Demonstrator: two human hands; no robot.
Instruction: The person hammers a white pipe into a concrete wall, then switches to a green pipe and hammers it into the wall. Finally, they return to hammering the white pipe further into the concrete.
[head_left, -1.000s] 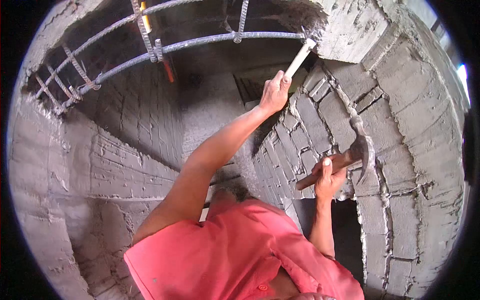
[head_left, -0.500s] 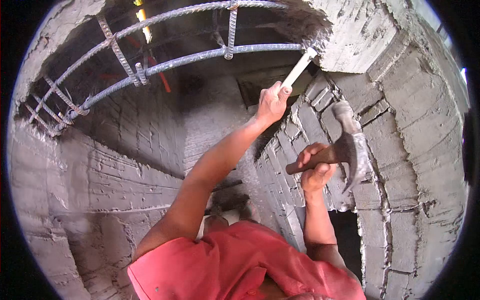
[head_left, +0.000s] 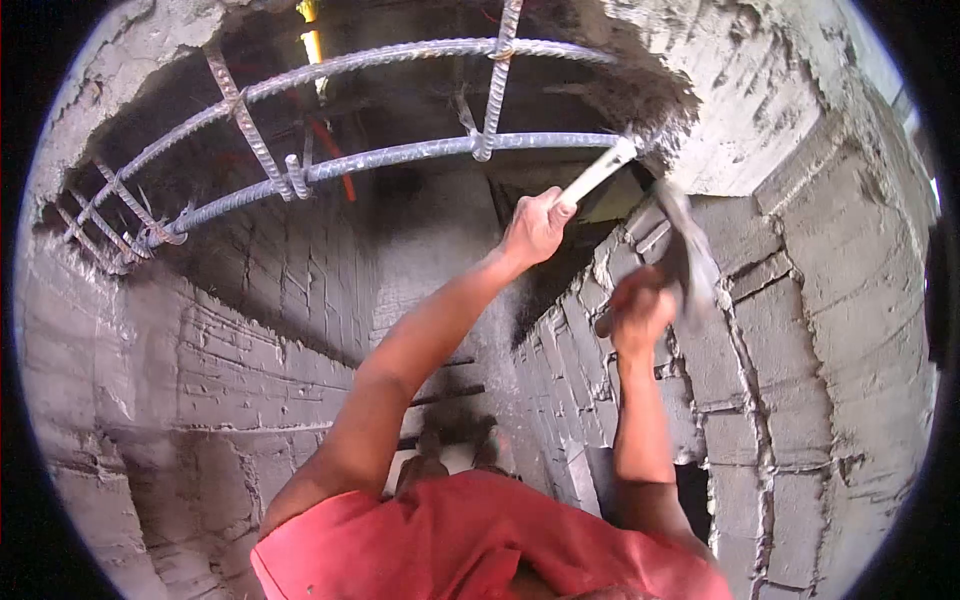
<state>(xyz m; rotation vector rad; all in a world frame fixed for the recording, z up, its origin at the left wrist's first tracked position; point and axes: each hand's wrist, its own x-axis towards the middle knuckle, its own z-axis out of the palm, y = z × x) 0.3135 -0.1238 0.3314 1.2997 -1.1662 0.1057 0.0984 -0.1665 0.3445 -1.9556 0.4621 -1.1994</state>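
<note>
My left hand (head_left: 537,230) is closed around a pale, straight bar (head_left: 597,173). The bar slants up to the right, and its far end meets the broken concrete edge (head_left: 668,138) where the lower rebar (head_left: 400,156) runs in. I cannot make out what kind of tool the bar is. To the right, my right hand (head_left: 641,308) grips the handle of a claw hammer (head_left: 688,250). Motion smears the hammer head, which is up beside the brick wall, lower right of the bar's far end.
Curved rebar with cross ties (head_left: 240,110) spans the opening ahead. A yellow object (head_left: 312,45) hangs behind it. A mortared block wall (head_left: 760,350) rises on the right, and a rough plastered wall (head_left: 250,370) on the left. My feet (head_left: 490,450) are below.
The hammer and my right hand have swung up and slightly left, toward the bar. My left hand keeps its hold on the bar at the concrete edge. The camera view has tilted up a little.
</note>
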